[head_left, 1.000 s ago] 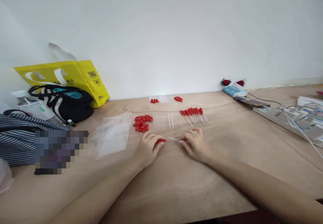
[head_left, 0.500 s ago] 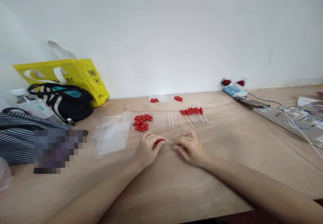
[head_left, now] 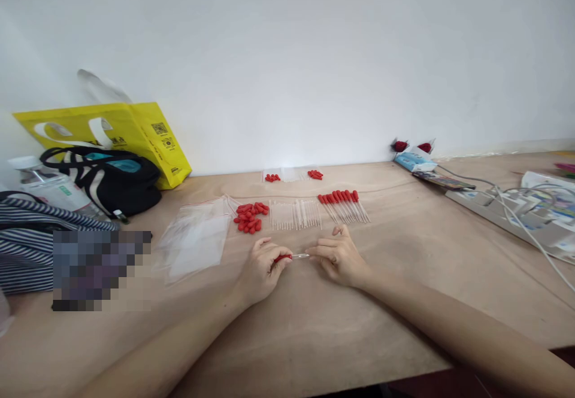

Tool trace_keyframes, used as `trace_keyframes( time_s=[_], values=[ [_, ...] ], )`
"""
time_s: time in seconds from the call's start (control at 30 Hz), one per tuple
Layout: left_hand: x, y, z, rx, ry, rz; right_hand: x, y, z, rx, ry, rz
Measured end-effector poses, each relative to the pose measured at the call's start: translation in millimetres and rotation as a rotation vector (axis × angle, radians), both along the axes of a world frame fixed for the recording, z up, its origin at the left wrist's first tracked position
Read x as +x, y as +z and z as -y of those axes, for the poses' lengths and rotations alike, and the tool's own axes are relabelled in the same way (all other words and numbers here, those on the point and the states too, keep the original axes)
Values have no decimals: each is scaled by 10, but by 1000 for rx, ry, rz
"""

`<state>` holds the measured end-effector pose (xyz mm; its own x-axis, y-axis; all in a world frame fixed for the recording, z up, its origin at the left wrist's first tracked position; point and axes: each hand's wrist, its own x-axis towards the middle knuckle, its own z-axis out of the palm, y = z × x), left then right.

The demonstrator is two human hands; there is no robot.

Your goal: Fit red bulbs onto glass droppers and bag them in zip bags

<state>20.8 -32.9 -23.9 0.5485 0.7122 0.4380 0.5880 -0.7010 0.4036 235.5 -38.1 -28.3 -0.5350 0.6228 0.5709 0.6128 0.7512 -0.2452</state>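
Observation:
My left hand [head_left: 263, 269] is closed around a red rubber bulb [head_left: 284, 258] low over the table. From the bulb a clear thin dropper tube [head_left: 300, 256] runs toward my right hand [head_left: 340, 260], whose fingertips pinch its other end. Whether the tube sits inside the bulb or only touches it is hidden by my fingers. Beyond my left hand lies a heap of red bulbs [head_left: 248, 219]. A row of bare clear tubes [head_left: 295, 215] lies to its right. Further right are several droppers [head_left: 345, 201], each a tube with a red bulb on it.
Flat clear zip bags [head_left: 197, 242] lie left of the red heap. Small bags with red bulbs [head_left: 315, 175] rest by the wall. A yellow bag [head_left: 173, 146], a black bag [head_left: 130, 188] and a bottle [head_left: 58, 191] stand left. A power strip [head_left: 498, 215] with cables lies right.
The tube between my hands has gone from slanted to nearly level, and my right fingers have shifted on its end. The whole view has moved slightly.

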Motion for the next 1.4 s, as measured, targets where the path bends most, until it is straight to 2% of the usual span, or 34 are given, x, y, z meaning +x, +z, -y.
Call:
trace_keyframes(
  time_s=[0.23,0.43,0.8,0.97,1.07,1.23,1.33,1.4],
  values=[
    [-3,-11,-13,20,-22,7,18,-11,-64,45,20,31],
    [12,-24,-7,105,-35,24,-51,-32,16,84,-3,4],
    [34,-40,1,146,-114,1,-114,-35,42,-17,8,57],
    [15,-9,-40,73,-66,9,-124,-6,27,-89,-22,38],
    [-17,12,-67,82,-55,-1,-81,22,-6,-123,-32,24],
    [-43,18,-82,103,-53,-25,15,58,-18,-69,12,101],
    [-50,13,-99,108,-35,-37,14,54,13,-23,-35,131],
    [-64,4,-121,95,48,-11,4,34,7,-31,-119,111]
  ],
)
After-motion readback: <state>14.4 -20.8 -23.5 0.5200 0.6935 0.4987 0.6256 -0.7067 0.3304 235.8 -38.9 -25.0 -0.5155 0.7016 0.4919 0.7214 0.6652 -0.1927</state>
